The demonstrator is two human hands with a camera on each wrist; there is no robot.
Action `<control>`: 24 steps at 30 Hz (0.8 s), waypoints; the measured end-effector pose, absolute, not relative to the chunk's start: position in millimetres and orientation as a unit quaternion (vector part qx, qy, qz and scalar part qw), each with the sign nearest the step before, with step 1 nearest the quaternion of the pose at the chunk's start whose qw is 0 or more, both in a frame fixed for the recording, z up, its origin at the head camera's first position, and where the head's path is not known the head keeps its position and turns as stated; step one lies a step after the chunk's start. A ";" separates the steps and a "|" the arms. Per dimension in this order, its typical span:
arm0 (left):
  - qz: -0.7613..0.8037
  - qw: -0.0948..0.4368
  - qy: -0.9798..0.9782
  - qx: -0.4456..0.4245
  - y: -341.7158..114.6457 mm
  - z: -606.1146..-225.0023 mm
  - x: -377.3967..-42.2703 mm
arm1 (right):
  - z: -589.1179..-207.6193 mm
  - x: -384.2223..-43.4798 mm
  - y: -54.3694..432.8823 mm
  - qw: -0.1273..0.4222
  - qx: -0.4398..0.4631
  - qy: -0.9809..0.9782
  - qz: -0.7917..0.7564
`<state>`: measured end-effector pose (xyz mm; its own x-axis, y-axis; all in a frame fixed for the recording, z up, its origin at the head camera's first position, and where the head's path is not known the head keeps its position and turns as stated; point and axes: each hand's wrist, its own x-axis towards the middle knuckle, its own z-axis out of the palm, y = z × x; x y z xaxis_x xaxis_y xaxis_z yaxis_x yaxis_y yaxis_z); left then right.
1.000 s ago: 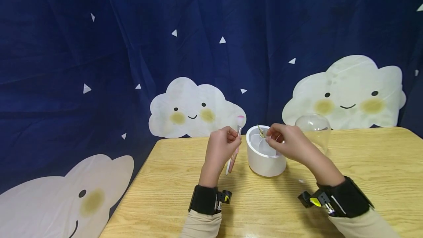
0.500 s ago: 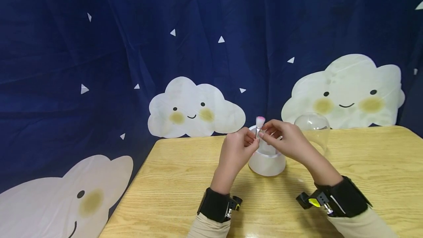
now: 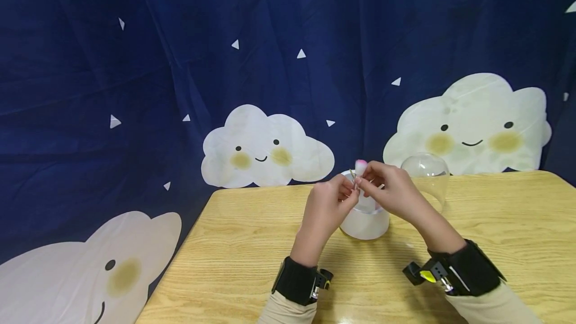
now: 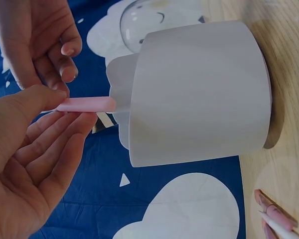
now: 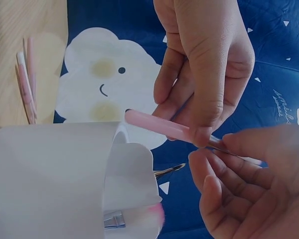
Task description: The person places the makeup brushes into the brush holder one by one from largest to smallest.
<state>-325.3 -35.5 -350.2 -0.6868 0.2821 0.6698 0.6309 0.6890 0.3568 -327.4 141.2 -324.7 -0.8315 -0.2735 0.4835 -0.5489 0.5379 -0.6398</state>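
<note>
Pink-handled brush (image 5: 157, 124): one, held handle-down just above the mouth of the white holder (image 5: 45, 169), pinched near its ferrule by the fingers of both the left hand (image 3: 330, 204) and right hand (image 3: 393, 189). Within the holder: gold-tipped tool (image 5: 169, 170), upright divider (image 5: 129, 174). By an off-line lowering, the divider could be snagged or the tool knocked; by loosened pinches, the brush could be dropped beside the holder.

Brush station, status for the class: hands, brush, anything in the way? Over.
Left hand and right hand pinch pink-handled brush. Handle end near white holder. Possibly in the way: slim tool and pink-tipped brush in holder.
</note>
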 end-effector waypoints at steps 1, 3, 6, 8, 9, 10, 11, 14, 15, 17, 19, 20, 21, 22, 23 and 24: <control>-0.294 0.296 -0.870 -0.263 -35.3 -350.2 -325.4 | -324.5 -327.1 141.3 0.166 0.241 -0.860 0.418; -0.289 0.297 -0.872 -0.261 -35.2 -350.1 -325.5 | -324.0 -326.3 141.9 0.169 0.243 -0.859 0.418; -0.283 0.294 -0.876 -0.258 -35.2 -349.3 -325.1 | -322.9 -326.3 143.0 0.178 0.248 -0.858 0.413; -0.285 0.287 -0.879 -0.253 -35.5 -348.9 -324.7 | -321.7 -326.2 144.7 0.185 0.247 -0.860 0.406; -0.286 0.284 -0.880 -0.250 -35.8 -348.5 -324.6 | -320.8 -326.4 145.6 0.189 0.246 -0.861 0.403; -0.287 0.280 -0.883 -0.245 -36.0 -348.2 -324.4 | -319.7 -326.6 146.8 0.193 0.245 -0.861 0.401; -0.289 0.278 -0.885 -0.239 -36.4 -348.1 -324.4 | -318.7 -326.5 148.3 0.198 0.242 -0.862 0.399; -0.288 0.279 -0.890 -0.216 -37.6 -348.4 -325.1 | -315.7 -326.8 153.7 0.208 0.231 -0.863 0.397; -0.290 0.280 -0.892 -0.206 -38.2 -348.7 -325.4 | -314.7 -326.8 155.9 0.215 0.228 -0.864 0.394; -0.286 0.279 -0.898 -0.184 -39.6 -349.9 -326.3 | -313.4 -326.8 160.3 0.234 0.224 -0.865 0.383; -0.282 0.271 -0.906 -0.159 -41.1 -351.1 -327.2 | -312.1 -327.0 164.7 0.256 0.223 -0.865 0.369; -0.279 0.267 -0.910 -0.149 -41.9 -352.0 -327.9 | -311.6 -327.0 166.6 0.266 0.223 -0.865 0.362; -0.274 0.263 -0.915 -0.138 -42.8 -352.9 -328.6 | -310.9 -326.9 168.4 0.273 0.223 -0.865 0.357; -0.269 0.259 -0.918 -0.132 -43.6 -353.8 -329.3 | -310.5 -327.1 170.2 0.278 0.224 -0.864 0.354; -0.266 0.255 -0.921 -0.127 -44.2 -354.9 -330.1 | -310.0 -326.9 171.7 0.281 0.221 -0.865 0.352; -0.263 0.251 -0.923 -0.124 -44.8 -355.7 -330.7 | -309.3 -326.7 173.1 0.283 0.218 -0.866 0.350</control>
<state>-330.7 -44.8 -355.7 -0.8431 0.0965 0.5290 0.3609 0.8309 0.4236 -326.7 173.1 -309.3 -0.7458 -0.1791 0.6417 -0.5745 0.6605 -0.4833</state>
